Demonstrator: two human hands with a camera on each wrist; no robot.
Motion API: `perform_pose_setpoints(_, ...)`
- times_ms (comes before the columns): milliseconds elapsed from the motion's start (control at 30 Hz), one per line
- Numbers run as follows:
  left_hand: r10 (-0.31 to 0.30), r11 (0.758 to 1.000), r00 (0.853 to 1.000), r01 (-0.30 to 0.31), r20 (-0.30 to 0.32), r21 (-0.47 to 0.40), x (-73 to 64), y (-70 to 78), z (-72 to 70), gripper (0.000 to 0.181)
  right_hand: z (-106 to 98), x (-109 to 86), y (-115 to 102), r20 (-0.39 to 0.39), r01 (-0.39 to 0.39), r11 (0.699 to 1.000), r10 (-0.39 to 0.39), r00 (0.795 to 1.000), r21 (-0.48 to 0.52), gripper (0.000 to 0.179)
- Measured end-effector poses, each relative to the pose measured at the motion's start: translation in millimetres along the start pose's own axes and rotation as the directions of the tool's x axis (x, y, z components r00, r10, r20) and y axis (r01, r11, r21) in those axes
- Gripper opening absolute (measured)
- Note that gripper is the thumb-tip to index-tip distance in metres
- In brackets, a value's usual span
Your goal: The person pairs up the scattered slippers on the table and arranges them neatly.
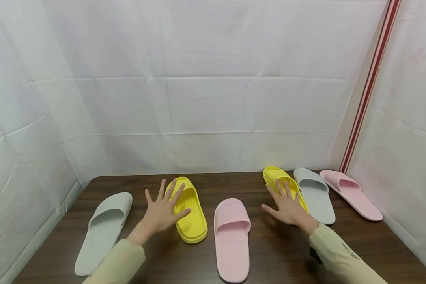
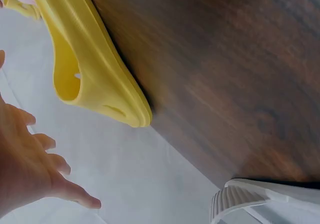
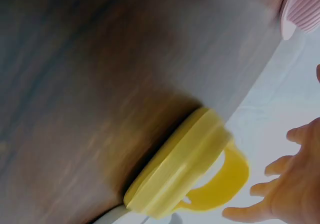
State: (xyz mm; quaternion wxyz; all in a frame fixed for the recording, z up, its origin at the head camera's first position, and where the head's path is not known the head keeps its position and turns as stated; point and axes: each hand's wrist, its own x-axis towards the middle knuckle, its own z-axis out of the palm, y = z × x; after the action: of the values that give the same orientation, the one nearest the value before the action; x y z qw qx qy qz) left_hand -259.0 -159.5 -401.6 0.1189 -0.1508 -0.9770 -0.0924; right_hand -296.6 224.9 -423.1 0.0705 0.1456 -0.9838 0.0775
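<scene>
My left hand (image 1: 161, 213) hovers with spread fingers over a yellow slipper (image 1: 192, 223), overlapping its left side in the head view. In the left wrist view a gap shows between that hand (image 2: 25, 164) and the slipper (image 2: 90, 49). Fingers apart, my right hand (image 1: 289, 208) is above a second yellow slipper (image 1: 275, 173) at the back right, partly covering it. The right wrist view shows the right hand (image 3: 295, 184) beside this slipper (image 3: 175, 169), holding nothing. Between the hands lies a pink slipper (image 1: 232, 248), toe strap toward the back.
A grey slipper (image 1: 101, 236) lies slanted at the left of the dark wooden table (image 1: 145, 260). Another grey slipper (image 1: 316, 199) sits right against the right yellow one, with a pink slipper (image 1: 356, 199) beyond it. White sheeting (image 1: 206, 98) rises behind and along both sides.
</scene>
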Motion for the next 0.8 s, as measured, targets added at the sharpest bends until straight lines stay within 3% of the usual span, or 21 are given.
perform_pose_setpoints(233,0.005,1.000,1.000,-0.005,-0.006,-0.001,5.1,-0.8,-3.9,0.077,-5,3.3,13,-0.044,0.014,1.000,-0.015,0.999,-0.028,0.073)
perform_pose_setpoints(567,0.002,0.999,1.000,-0.001,0.022,-0.045,13.6,-2.8,-7.8,0.075,-17,20.6,25,0.006,0.009,1.000,-0.009,1.000,0.007,0.075)
perform_pose_setpoints(800,0.061,0.996,0.998,-0.063,-0.021,-0.059,21.8,-1.6,-9.4,0.068,-23,34.3,31,-0.041,0.049,0.999,-0.048,0.998,0.007,0.072)
